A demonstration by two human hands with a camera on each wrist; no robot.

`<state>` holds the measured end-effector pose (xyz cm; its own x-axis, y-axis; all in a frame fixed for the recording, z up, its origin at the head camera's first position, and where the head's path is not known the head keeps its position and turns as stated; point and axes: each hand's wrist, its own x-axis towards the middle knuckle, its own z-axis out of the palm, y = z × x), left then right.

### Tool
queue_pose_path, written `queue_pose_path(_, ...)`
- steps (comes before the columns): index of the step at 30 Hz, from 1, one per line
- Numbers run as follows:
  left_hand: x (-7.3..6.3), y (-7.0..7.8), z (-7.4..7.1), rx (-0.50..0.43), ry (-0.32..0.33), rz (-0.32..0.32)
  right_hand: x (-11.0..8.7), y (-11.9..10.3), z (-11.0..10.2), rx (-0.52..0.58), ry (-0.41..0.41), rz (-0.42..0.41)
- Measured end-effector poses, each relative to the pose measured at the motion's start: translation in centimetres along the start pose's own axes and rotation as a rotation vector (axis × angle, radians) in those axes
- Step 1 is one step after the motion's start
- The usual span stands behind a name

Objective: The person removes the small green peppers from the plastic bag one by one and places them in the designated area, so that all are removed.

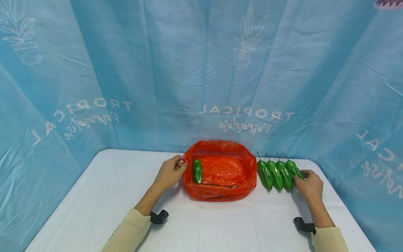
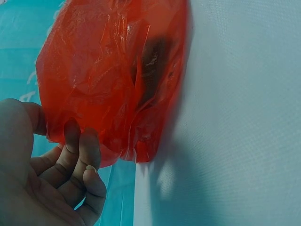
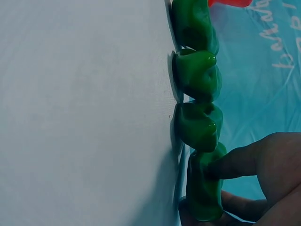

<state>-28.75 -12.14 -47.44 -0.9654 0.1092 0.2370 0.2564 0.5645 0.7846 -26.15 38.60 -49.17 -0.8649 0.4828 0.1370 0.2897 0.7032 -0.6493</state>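
A red plastic bag (image 1: 220,194) stands with its mouth spread wide on the white table. Inside, toward its left side, lies one green pepper (image 1: 197,171). My left hand (image 1: 170,172) pinches the bag's left rim between thumb and fingers; the left wrist view shows the thumb and fingertips on the red plastic (image 2: 94,70). To the right of the bag several green peppers (image 1: 277,175) lie side by side, stems pointing away. My right hand (image 1: 310,183) grips the rightmost pepper (image 1: 293,168) near its tip, thumb on one side and fingers on the other, as the right wrist view shows (image 3: 207,183).
The white table (image 1: 226,224) ends at the back against a blue curtain (image 1: 176,87) printed with plants and lettering. More curtain hangs along both sides. Dark camera mounts (image 1: 158,217) are strapped to both wrists.
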Motion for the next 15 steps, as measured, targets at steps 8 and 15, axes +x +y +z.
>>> queue_pose_path(8,-0.02,-0.01,0.02,0.002,-0.003,0.004,-0.1,-0.25,-0.33,-0.023,-0.028,0.019)
queue_pose_path(15,0.01,0.01,-0.04,0.0,-0.004,0.004,-0.1,-0.47,-0.5,-0.05,-0.05,0.024)
